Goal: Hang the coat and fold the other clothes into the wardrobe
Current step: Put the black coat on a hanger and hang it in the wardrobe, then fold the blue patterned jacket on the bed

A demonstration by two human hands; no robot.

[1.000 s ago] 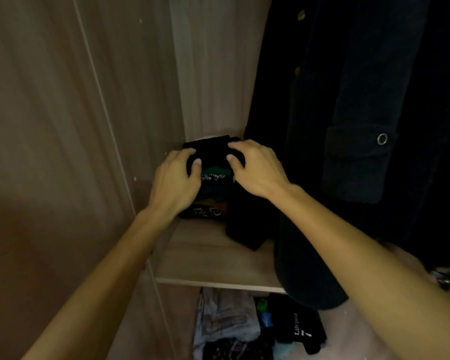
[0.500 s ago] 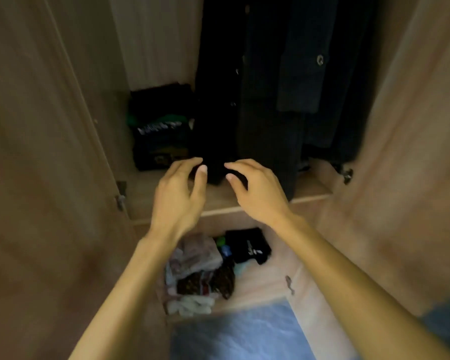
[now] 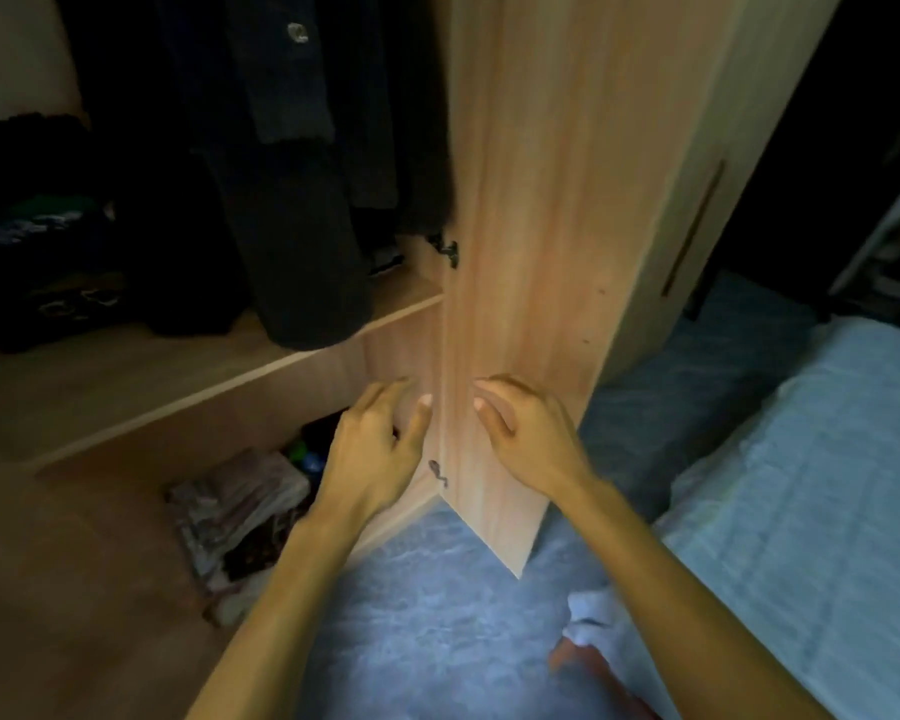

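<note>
The wardrobe door (image 3: 541, 226) is swung wide open right in front of me, bottom corner over the blue floor (image 3: 427, 615), and the bed (image 3: 811, 485) crowds in on the right, so only a narrow strip to move in. My left hand (image 3: 375, 454) and right hand (image 3: 528, 441) hover either side of the door's hinge edge, fingers loose and apart, holding nothing. Inside, the coat (image 3: 292, 210) hangs down over the shelf (image 3: 167, 376), folded clothes (image 3: 37, 262) stacked at its left, and a messier pile (image 3: 240, 511) sits in the compartment below.

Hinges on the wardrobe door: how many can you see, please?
2: upper hinge just right of the coat, lower hinge beside the left hand. Others may sit above the frame.
</note>
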